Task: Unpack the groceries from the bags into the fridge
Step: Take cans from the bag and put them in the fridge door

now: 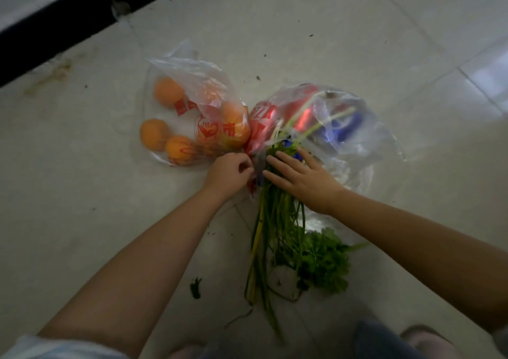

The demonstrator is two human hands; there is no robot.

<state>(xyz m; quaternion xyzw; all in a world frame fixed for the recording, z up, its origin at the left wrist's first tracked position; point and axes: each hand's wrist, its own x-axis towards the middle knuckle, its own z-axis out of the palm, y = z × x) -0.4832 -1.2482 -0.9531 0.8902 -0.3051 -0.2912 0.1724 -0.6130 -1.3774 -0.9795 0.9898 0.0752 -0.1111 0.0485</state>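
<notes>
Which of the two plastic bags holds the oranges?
The left bag, by the left hand, holds oranges. The right bag holds red and blue packets.

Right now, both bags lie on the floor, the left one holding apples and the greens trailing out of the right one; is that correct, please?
Not quite: the left bag holds oranges, not apples, as the head view shows. The rest stands: both bags lie on the floor, and the greens trail out of the right bag.
</notes>
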